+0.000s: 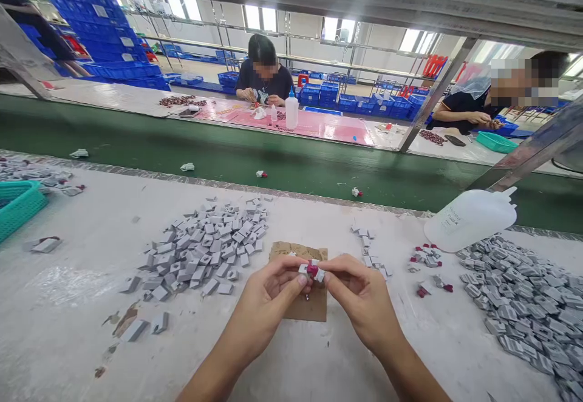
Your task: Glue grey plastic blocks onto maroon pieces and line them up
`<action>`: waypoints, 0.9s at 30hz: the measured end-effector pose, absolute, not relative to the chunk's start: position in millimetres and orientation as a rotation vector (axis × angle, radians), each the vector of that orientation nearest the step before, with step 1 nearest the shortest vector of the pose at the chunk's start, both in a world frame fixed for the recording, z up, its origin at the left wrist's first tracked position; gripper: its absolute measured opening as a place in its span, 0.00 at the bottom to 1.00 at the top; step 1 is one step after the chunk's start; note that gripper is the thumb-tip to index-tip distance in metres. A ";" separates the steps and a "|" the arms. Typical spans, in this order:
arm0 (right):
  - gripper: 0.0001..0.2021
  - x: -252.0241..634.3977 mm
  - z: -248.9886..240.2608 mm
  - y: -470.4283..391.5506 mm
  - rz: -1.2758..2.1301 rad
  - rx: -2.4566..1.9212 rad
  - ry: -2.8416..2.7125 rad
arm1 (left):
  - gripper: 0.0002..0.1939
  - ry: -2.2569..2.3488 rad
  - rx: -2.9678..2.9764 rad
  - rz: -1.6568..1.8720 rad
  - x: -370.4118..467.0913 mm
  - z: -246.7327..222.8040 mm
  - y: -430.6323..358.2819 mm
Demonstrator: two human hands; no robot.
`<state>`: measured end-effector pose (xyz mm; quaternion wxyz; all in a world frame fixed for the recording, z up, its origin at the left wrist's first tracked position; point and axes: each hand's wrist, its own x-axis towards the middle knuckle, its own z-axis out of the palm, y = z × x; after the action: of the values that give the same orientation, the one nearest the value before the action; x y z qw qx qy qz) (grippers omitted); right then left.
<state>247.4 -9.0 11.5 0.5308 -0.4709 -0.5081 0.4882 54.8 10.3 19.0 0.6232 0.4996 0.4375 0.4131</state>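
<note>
Both my hands meet over a brown cardboard piece (314,312) on the white worktop. Between them is a small grey-and-dark-red plastic part (312,270). My left hand (273,292) pinches its left grey end with thumb and index finger. At its right grey end, my right hand (357,289) has its thumb and forefinger closed on it. A heap of grey plastic blocks (204,244) lies to the left of the cardboard. Small grey parts with dark red pieces (427,256) lie to the right.
A white plastic bottle (469,220) lies tilted beside a large grey heap (532,305) on the right. A teal basket (20,207) stands at far left. Beyond runs a green conveyor belt (223,162) carrying several small parts. Two seated co-workers (264,80) work across it.
</note>
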 end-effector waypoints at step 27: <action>0.08 237.9 0.2 -13.6 1.050 -1.107 -1.211 | 0.17 1.022 0.985 1.036 60.1 13.5 7.8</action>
<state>237.9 -13.6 0.2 0.5619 -0.4701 -0.5143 0.4459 60.1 7.8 13.5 0.6383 0.4315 0.4475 0.4540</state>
